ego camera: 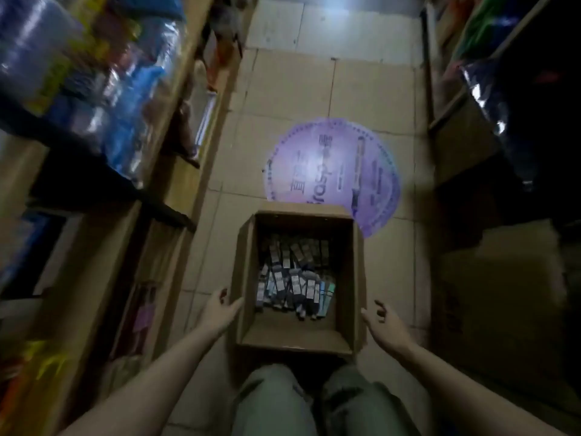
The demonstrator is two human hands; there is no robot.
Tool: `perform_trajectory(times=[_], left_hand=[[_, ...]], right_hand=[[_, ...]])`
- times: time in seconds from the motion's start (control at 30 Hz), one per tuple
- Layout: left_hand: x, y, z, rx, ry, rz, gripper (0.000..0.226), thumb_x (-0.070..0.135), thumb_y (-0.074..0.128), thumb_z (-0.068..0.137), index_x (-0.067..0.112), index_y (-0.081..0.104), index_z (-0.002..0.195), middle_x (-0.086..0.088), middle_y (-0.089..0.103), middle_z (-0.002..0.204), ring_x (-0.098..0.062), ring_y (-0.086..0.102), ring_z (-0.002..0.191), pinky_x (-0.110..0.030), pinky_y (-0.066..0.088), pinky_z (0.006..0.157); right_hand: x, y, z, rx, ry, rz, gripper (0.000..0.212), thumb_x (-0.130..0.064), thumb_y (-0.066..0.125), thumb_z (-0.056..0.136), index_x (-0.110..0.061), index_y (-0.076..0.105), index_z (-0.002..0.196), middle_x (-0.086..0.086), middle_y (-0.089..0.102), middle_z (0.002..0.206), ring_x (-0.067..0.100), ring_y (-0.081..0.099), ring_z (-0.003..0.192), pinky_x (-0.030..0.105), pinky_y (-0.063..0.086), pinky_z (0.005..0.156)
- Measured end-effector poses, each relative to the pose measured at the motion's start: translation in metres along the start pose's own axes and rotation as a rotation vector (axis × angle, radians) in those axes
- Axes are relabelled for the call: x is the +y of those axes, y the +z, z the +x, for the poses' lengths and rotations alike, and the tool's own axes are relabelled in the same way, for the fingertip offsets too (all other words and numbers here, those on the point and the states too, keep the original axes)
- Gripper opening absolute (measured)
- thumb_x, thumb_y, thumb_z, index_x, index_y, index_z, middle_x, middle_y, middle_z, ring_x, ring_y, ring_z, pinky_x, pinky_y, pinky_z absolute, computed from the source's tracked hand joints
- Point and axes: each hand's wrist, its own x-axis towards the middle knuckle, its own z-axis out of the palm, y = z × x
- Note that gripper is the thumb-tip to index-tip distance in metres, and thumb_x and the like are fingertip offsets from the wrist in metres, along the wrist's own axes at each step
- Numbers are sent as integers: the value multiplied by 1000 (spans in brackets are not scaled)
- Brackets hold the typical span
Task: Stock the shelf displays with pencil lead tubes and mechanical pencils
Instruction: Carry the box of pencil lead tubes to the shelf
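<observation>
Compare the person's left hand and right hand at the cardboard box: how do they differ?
The left hand touches the cardboard box on its left wall; the right hand reaches its right wall. Left fingers lie fairly straight, right fingers loosely curled. Both are bare, hold nothing, and flank the box.

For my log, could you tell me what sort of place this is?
Probably a stationery shop aisle: stocked shelves on both sides, a purple floor sticker showing a pen, and a cardboard box of small packaged items.

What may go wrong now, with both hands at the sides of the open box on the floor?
1. The left hand and right hand are only at the walls of the box; lifted so, it may slip.
2. The packs lie loose and may slide or spill if it tilts.
3. The aisle is dim and narrow.
</observation>
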Motion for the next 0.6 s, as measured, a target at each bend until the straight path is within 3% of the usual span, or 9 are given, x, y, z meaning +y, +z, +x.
perform_trajectory(times=[0.07, 0.17, 0.27, 0.37, 0.47, 0.53, 0.6], left_hand=[[-14, 24, 42, 24, 8, 36, 66, 23, 66, 91, 3, 36, 146, -16, 45, 146, -30, 44, 133, -32, 39, 100], [-40, 56, 103, 24, -28, 81, 78, 37, 67, 89, 11, 28, 150, -18, 43, 147, -34, 46, 131, -44, 42, 106], [-63, 78, 140, 33, 21, 48, 78, 37, 69, 87, 18, 29, 150, -11, 42, 149, -31, 44, 133, -45, 43, 106], [-75, 90, 158, 92, 101, 13, 66, 33, 67, 89, 18, 38, 146, -7, 53, 139, -27, 51, 127, -36, 45, 100], [-81, 97, 157, 123, 178, 12, 44, 29, 57, 96, 18, 48, 138, -3, 62, 122, -21, 60, 111, -29, 50, 84], [-77, 99, 155, 138, 196, 11, 39, 26, 52, 99, 17, 49, 137, -3, 61, 121, -16, 58, 105, -26, 46, 80], [-70, 96, 152, 140, 196, 16, 41, 24, 52, 99, 14, 47, 139, -6, 59, 127, -19, 56, 110, -28, 44, 86]], right_hand=[[12, 16, 40, 39, 6, -28, 61, -35, 57, 96, -17, 33, 149, 11, 49, 143, 26, 54, 122, 31, 46, 83], [33, 38, 98, 49, 43, -66, 63, -36, 58, 96, -16, 32, 149, 13, 49, 143, 31, 54, 124, 41, 50, 96], [54, 56, 139, 12, 76, -17, 68, -37, 60, 94, -19, 27, 152, 12, 48, 144, 33, 53, 125, 51, 49, 100], [68, 69, 164, 83, 30, 48, 53, -35, 55, 97, -22, 38, 145, 7, 59, 129, 28, 61, 112, 45, 55, 86], [77, 80, 173, 188, -9, -9, 34, -36, 46, 101, -21, 50, 131, -3, 63, 92, 15, 63, 79, 28, 49, 59], [77, 85, 174, 236, 9, 13, 27, -36, 44, 102, -23, 52, 123, -4, 62, 87, 14, 61, 75, 27, 46, 56], [70, 84, 170, 279, 22, 26, 20, -36, 43, 102, -25, 52, 116, -2, 63, 84, 14, 61, 70, 26, 43, 52]])
